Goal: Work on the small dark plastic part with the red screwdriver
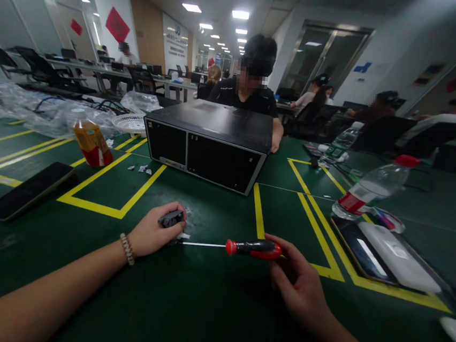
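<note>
My left hand is closed around a small dark grey part and presses it onto the green mat, with a bead bracelet on the wrist. My right hand grips the red-and-black handle of a screwdriver. Its thin shaft lies level and points left, the tip meeting the part under my left fingers. A black desktop computer case lies flat just beyond my hands.
A phone lies at the left, with an orange drink carton behind it. Plastic bottle, tablet and white mouse sit right. A person sits across the table behind the case. Yellow tape lines mark the mat.
</note>
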